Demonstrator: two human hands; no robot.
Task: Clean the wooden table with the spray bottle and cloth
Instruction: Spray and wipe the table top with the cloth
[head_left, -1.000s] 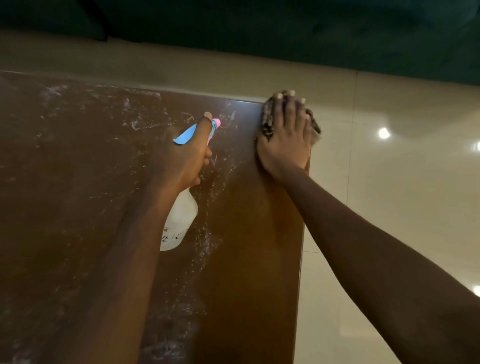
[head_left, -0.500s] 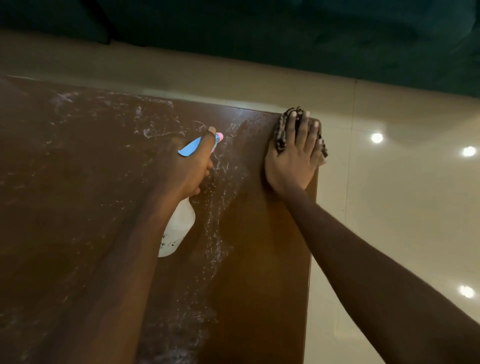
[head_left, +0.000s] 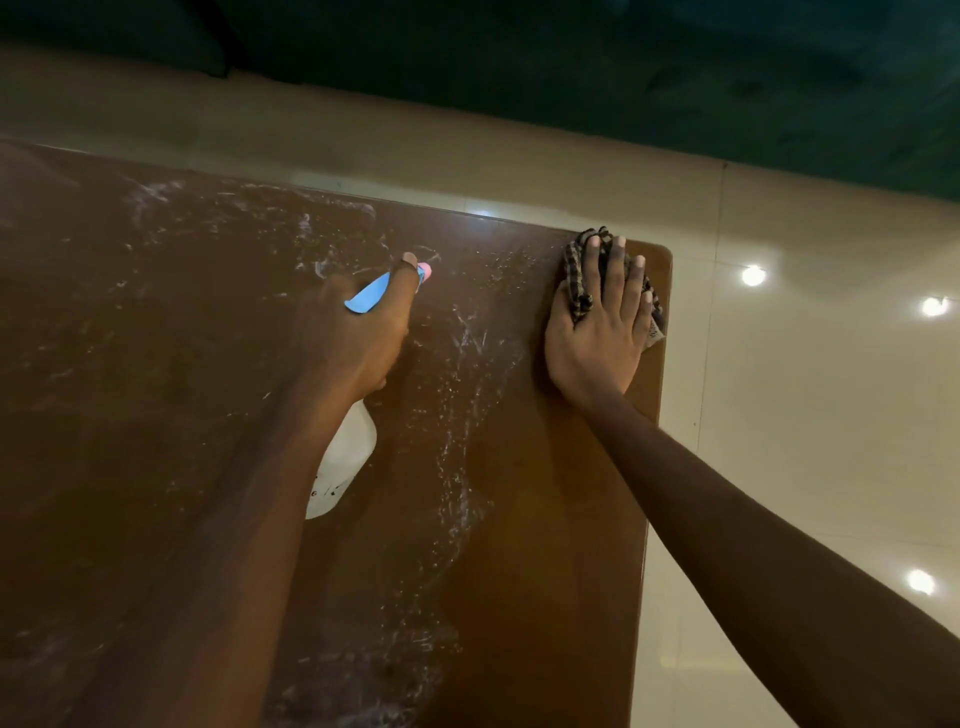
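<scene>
table (head_left: 545, 519): dark reddish brown, whitish streaks and specks across left and middle, plain brown strip along right edge
spray bottle (head_left: 345, 457): white body with small dark print, light blue head, pink nozzle tip
cloth (head_left: 579, 280): check pattern, dark brown/black on beige
floor (head_left: 805, 415): glossy cream tiles, thin dark grout lines, white light spots
backdrop (head_left: 571, 78) at top: dark green

Bottle (head_left: 348, 457) neck hidden by left hand (head_left: 358, 338); label print too small to read. Cloth (head_left: 576, 270) mostly under right hand (head_left: 597, 343). Table (head_left: 156, 364) cut off left & bottom.
</scene>
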